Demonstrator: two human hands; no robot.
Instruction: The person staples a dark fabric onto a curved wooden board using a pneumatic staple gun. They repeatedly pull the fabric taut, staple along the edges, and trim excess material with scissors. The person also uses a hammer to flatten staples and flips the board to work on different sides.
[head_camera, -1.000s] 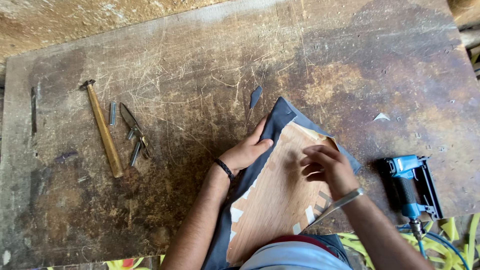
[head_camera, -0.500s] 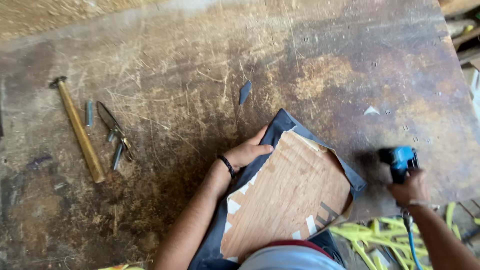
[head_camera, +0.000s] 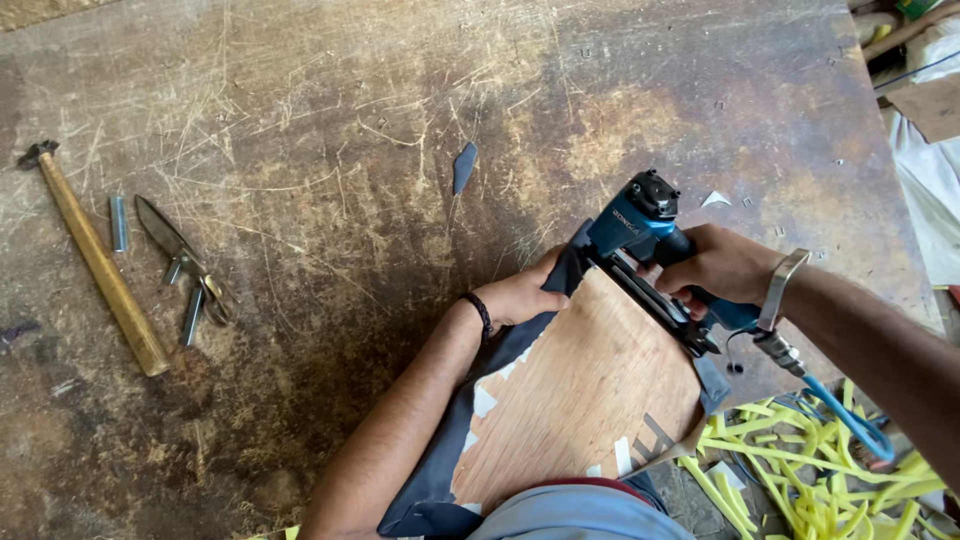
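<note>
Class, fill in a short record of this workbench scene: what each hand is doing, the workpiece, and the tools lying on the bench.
Left hand: presses dark fabric against the plywood panel
Right hand: holds a blue staple gun at the panel's top edge
Bench: scratched, worn wood
Idle tools: hammer, shears
Floor: yellow scraps

The nose of the blue staple gun (head_camera: 640, 225) is hidden behind its own body, so its contact with the dark fabric (head_camera: 440, 480) cannot be told; the right hand (head_camera: 725, 265) covers the gun's handle, and the trigger finger is not visible; below the gun, the wooden board (head_camera: 580, 400) is cut by the bottom edge and partly covered by the person's shirt; the fingertips of the left hand (head_camera: 525, 295) disappear under the fabric beside the gun; the blue air hose (head_camera: 850, 420) runs off under the right forearm; small bits on the table (head_camera: 350, 120) far from the gun are too small to tell.
</note>
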